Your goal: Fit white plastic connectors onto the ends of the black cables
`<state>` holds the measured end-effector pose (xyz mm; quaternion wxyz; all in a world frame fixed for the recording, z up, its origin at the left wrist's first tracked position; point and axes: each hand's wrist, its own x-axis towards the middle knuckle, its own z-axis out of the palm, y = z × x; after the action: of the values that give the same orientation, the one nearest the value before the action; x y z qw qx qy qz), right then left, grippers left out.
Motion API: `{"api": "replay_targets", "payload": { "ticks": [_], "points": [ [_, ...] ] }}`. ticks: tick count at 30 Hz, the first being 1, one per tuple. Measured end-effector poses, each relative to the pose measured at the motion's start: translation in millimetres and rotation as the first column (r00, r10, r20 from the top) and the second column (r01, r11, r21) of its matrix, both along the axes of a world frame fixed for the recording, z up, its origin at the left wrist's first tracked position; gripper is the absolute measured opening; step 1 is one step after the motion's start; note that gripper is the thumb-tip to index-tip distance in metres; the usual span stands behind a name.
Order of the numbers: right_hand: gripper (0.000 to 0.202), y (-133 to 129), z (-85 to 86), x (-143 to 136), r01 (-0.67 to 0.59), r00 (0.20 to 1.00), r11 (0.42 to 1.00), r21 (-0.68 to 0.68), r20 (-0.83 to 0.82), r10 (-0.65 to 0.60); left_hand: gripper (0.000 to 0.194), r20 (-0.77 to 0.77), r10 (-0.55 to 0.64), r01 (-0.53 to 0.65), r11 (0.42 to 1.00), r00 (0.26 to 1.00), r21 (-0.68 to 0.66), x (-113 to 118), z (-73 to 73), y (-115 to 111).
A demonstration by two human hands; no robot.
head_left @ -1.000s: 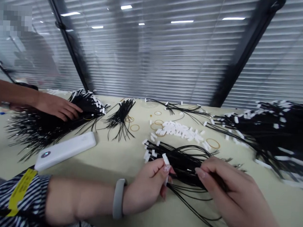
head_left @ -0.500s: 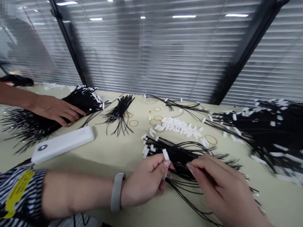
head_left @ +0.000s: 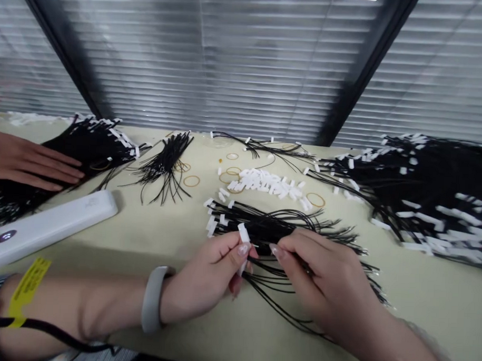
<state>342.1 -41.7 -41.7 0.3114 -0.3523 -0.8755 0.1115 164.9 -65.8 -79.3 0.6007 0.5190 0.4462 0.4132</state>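
My left hand [head_left: 218,264] pinches a small white connector [head_left: 244,233] between thumb and fingers, with black wires trailing from below the fingers to the lower right. Just to its right, my right hand [head_left: 320,278] is closed in a pinch around a thin black wire [head_left: 269,250], whose pale tip points at the connector. Behind both hands lies a bundle of black wires [head_left: 279,218] with white connectors on its left end. A pile of loose white connectors [head_left: 268,183] rests just beyond that bundle.
Rubber bands [head_left: 191,181] and a small wire bundle [head_left: 168,159] lie behind on the left. Another person's hand [head_left: 32,160] rests on a wire heap at far left, near a white power bank [head_left: 53,224]. A large wire heap [head_left: 430,182] lies right.
The view has shifted right and down, so most things appear further left. The other person's hand has moved left along the wire heap. Both my hands keep their pinches.
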Motion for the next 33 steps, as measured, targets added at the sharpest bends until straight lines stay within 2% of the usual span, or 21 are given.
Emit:
{"api": "replay_targets", "payload": {
  "ticks": [9,16,23,27,30,33],
  "points": [
    [0.022,-1.2,2.8,1.1,-0.007,0.998,1.000,-0.005,0.059,0.007,0.034,-0.083,-0.019,0.018,1.000,0.996,-0.017,1.7,4.7,0.0],
    [0.019,-1.5,5.2,3.3,-0.032,0.999,0.999,-0.005,0.003,0.032,0.029,-0.194,-0.080,0.079,0.997,0.978,-0.009,2.0,8.8,-0.5],
    [0.019,-2.5,-2.7,1.7,-0.082,0.995,0.997,-0.009,0.061,0.083,0.028,-0.198,-0.106,0.107,0.994,0.974,-0.006,1.3,7.6,-1.7],
    [0.018,-2.0,4.1,3.0,-0.074,0.997,0.997,-0.007,0.013,0.074,0.028,-0.217,-0.076,0.082,0.996,0.973,0.019,0.7,5.7,-1.0],
    [0.008,0.5,19.7,12.9,0.009,0.995,0.992,-0.124,-0.094,-0.021,0.027,-0.167,0.023,-0.019,1.000,0.986,0.023,1.8,5.3,1.0],
    [0.015,5.6,34.2,26.1,0.035,0.982,0.932,-0.362,-0.161,-0.100,0.025,-0.119,0.117,-0.120,0.993,0.986,-0.015,2.5,4.5,3.4]
  ]
}}
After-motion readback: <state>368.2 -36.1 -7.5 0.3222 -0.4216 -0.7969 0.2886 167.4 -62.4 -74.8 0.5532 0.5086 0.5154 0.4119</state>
